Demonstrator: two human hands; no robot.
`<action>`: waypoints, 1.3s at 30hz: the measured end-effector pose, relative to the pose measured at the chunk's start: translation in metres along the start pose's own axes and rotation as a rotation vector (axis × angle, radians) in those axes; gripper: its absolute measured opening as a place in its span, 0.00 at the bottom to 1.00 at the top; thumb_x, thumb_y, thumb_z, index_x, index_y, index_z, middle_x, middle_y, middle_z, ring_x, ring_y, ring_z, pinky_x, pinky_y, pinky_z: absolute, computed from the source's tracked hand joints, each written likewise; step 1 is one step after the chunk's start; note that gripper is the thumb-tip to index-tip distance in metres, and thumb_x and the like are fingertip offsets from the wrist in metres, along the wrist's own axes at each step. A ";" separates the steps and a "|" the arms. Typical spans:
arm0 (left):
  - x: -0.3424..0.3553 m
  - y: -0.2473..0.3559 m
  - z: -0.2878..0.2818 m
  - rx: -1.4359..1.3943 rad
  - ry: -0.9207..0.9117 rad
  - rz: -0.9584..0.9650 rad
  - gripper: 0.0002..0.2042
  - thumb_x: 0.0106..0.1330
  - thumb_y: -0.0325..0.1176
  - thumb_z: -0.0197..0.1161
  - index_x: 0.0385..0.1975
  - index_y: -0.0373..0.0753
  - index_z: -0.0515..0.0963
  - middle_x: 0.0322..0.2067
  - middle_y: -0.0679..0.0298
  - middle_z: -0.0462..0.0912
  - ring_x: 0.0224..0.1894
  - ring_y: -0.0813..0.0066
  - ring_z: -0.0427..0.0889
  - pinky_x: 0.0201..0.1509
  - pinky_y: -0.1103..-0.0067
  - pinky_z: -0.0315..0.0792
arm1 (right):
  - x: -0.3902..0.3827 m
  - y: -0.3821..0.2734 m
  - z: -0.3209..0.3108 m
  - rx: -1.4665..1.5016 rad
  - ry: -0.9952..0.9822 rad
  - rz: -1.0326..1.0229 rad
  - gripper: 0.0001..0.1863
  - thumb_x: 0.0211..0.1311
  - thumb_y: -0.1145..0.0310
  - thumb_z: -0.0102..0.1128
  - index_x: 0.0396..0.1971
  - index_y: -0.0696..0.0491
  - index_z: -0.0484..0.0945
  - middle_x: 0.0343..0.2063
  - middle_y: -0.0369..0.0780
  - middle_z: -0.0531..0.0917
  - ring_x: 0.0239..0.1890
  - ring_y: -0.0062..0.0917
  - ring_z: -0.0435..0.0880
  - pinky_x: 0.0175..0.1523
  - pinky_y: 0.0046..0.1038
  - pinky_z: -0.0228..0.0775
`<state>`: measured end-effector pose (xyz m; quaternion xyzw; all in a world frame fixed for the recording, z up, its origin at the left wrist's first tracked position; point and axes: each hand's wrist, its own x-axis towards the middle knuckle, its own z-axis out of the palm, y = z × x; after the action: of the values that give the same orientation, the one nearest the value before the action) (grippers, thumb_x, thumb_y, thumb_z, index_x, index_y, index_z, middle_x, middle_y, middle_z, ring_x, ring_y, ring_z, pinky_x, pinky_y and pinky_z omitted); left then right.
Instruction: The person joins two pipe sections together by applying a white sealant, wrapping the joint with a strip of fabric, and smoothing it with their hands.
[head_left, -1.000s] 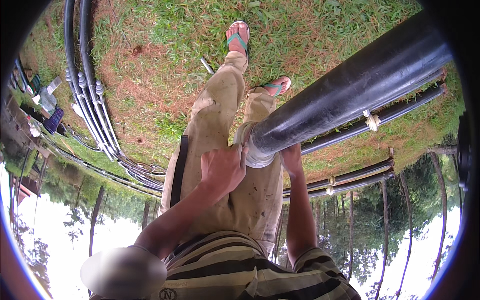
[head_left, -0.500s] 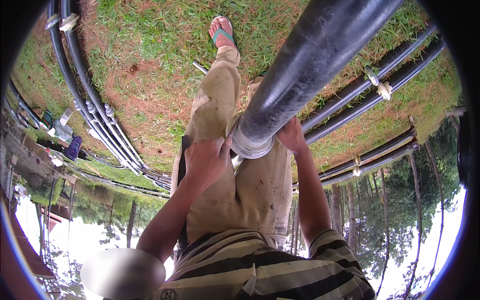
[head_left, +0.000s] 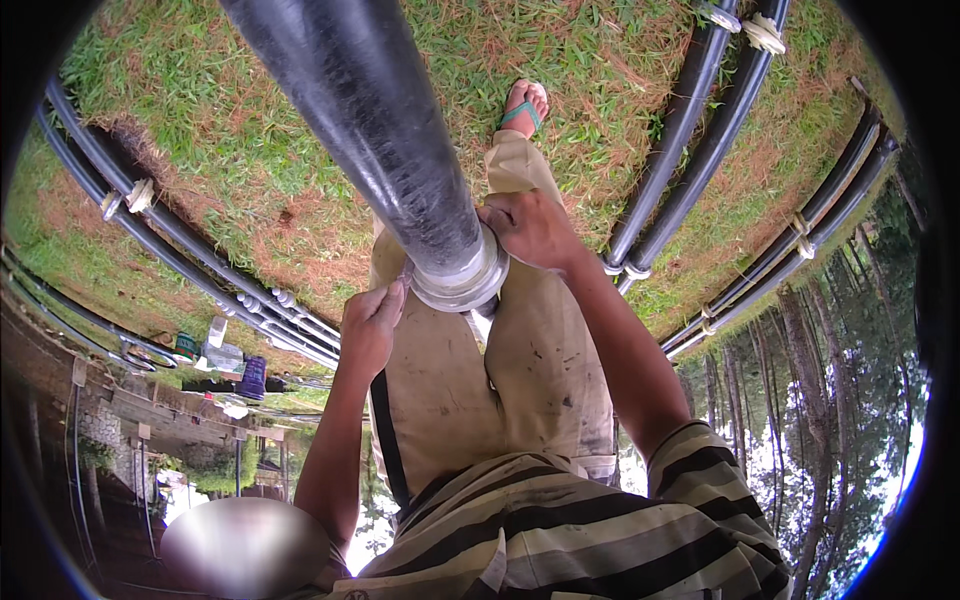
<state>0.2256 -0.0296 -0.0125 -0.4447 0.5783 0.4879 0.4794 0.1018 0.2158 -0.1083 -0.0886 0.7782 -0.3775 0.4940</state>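
Grass (head_left: pixel 310 235) strewn with brown needles covered the ground, and tall trees (head_left: pixel 820 400) stood off to the right. 1 thick black pipe (head_left: pixel 385 130) slanted down from the upper left, its near end, ringed by a pale band (head_left: pixel 465 285), between the 2 hands and over the tan trousers (head_left: pixel 550 340). At that end's left side, the left hand (head_left: pixel 372 325) had thumb and fingers drawn narrow; the right hand (head_left: pixel 532 230) was curled against its right side. Whether either gripped the band could not be told. 2 thinner pipes (head_left: pixel 680 150) ran along the grass rightward.
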 end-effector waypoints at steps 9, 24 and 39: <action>0.045 0.037 0.011 -0.199 0.034 -0.066 0.17 0.77 0.40 0.56 0.26 0.38 0.77 0.18 0.77 0.63 0.20 0.89 0.56 0.24 0.83 0.50 | -0.071 -0.060 -0.009 -0.103 0.105 0.267 0.08 0.63 0.65 0.60 0.26 0.51 0.82 0.19 0.49 0.82 0.22 0.50 0.82 0.30 0.46 0.74; 0.016 0.020 0.009 -0.279 0.035 -0.121 0.21 0.76 0.41 0.53 0.17 0.43 0.67 0.15 0.74 0.63 0.16 0.86 0.58 0.19 0.82 0.48 | -0.046 -0.029 -0.009 -0.121 0.205 0.171 0.10 0.63 0.64 0.60 0.24 0.52 0.80 0.17 0.48 0.81 0.20 0.47 0.82 0.27 0.47 0.71; 0.007 0.009 0.010 -0.202 0.085 -0.043 0.20 0.76 0.35 0.54 0.17 0.39 0.69 0.16 0.75 0.63 0.18 0.86 0.58 0.23 0.81 0.49 | -0.021 -0.011 -0.003 -0.105 0.186 0.031 0.11 0.63 0.64 0.59 0.23 0.52 0.80 0.15 0.47 0.80 0.19 0.46 0.81 0.27 0.45 0.72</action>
<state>0.2167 -0.0191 -0.0192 -0.5233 0.5362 0.5142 0.4175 0.1073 0.2200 -0.0859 -0.0669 0.8405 -0.3353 0.4203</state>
